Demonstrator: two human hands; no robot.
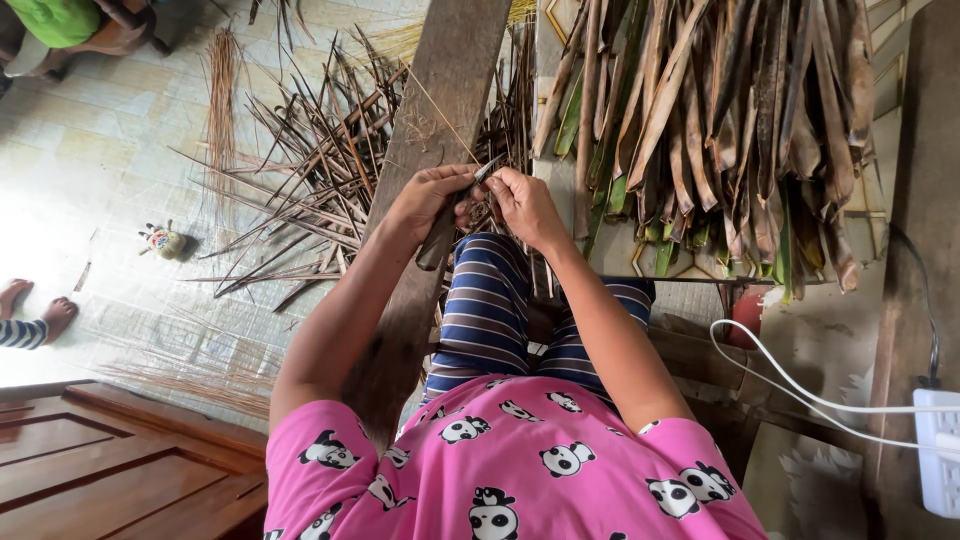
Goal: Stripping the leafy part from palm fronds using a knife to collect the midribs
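My left hand [428,196] grips a dark-handled knife [446,228] whose blade points up toward the right hand. My right hand [522,203] pinches a thin palm-leaf strip [452,130] that runs up and left from the blade. Both hands meet above my knee, which is in striped blue trousers [492,300]. A long wooden plank [440,110] slopes under the left hand, from my lap to the top of the view.
A heap of dried brown and green palm leaves [720,130] lies on the tiled surface at right. Stripped dark leaf ribs [310,180] litter the floor at left. Another person's feet [35,310] show at far left. A white cable and power strip [935,450] sit at right.
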